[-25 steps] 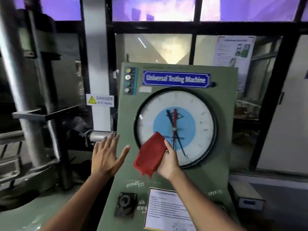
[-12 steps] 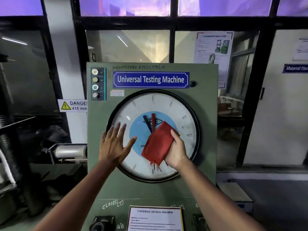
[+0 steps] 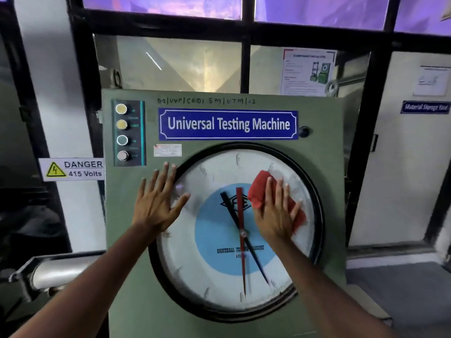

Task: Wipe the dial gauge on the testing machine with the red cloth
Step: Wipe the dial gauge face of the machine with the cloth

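Where half a second ago the left hand (image 3: 156,206) lay lower on the glass, it now rests flat and open at the upper-left edge of the dial gauge (image 3: 234,284), fingers spread, their tips across the black rim and onto the green panel of the testing machine (image 3: 324,132), the thumb reaching in over the white face. It holds nothing; it looks to be bracing the person against the cabinet. To its left a danger sign (image 3: 73,169) hangs on the wall, and above it sits a column of four round buttons (image 3: 122,132).

In the middle of the dial, the red pointer (image 3: 241,240) and the black pointer (image 3: 244,240) stand clear of both hands, over the blue centre disc.

Further right, the right hand (image 3: 275,215) has changed most. A second ago it pinched the red cloth (image 3: 258,191) by one edge at the lower-left of the dial; now the palm is pressed flat over the cloth, fingers extended, at the upper-right part of the face. The cloth is pinned between palm and glass, showing past the fingertips and beyond the little-finger side.

So the wiping has begun in earnest. The upper-right of the face shows streaks, while the lower half and the left side look untouched, so most of the task probably remains.
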Tool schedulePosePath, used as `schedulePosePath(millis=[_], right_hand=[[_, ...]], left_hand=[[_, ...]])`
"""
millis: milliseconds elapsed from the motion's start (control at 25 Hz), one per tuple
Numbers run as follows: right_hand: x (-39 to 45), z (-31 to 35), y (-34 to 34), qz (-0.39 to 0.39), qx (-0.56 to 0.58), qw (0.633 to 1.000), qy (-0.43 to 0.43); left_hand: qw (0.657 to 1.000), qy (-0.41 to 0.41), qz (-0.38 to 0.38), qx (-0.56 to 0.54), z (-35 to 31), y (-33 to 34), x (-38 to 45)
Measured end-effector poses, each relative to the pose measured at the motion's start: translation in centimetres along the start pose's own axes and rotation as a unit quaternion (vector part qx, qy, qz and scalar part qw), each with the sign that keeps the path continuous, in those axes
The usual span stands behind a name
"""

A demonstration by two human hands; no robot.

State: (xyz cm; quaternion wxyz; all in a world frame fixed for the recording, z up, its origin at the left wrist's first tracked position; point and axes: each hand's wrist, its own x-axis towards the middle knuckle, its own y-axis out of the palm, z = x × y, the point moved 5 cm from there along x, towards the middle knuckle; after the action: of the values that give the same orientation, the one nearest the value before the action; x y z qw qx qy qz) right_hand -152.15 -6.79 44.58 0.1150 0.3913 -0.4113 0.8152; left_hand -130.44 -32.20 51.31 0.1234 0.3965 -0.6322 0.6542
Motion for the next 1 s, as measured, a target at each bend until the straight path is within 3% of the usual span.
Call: schedulePosePath(millis=[160, 280, 400, 480, 640, 840, 920, 1000], right_hand=[[1.3, -2.4, 1.4, -0.081, -0.075, 0.993, -0.035], [1.3, 0.3, 2.8, -0.136, -0.012, 0.987, 0.080], [-0.2, 2.2, 3.6, -0.191, 0.099, 0.950, 0.225], [-0.9, 2.4, 3.9, -0.190, 0.133, 0.942, 0.241], [-0.2, 1.9, 3.4, -0.114, 0.108, 0.972, 0.177], [4.3, 4.0, 1.4, -0.092, 0.095, 0.972, 0.196], [4.6, 8.4, 1.4, -0.100, 0.069, 0.987, 0.105], [2.8, 13.6, 2.7, -0.101, 0.052, 0.990, -0.078]], left_hand=[[0.999, 0.026, -0.019, -0.041, 2.4, 2.5, 1.6], [0.997, 0.041, -0.050, -0.043, 3.0, 3.5, 1.7], [0.996, 0.064, -0.058, -0.010, 3.2, 3.6, 1.9], [0.996, 0.070, -0.053, 0.004, 3.2, 3.7, 1.9], [0.997, 0.057, -0.049, -0.006, 2.8, 3.6, 1.9], [0.999, 0.039, -0.019, 0.010, 2.4, 2.7, 1.6], [0.999, 0.046, -0.003, 0.027, 2.2, 2.0, 1.6], [0.998, 0.050, 0.010, 0.038, 2.3, 1.3, 1.7]])
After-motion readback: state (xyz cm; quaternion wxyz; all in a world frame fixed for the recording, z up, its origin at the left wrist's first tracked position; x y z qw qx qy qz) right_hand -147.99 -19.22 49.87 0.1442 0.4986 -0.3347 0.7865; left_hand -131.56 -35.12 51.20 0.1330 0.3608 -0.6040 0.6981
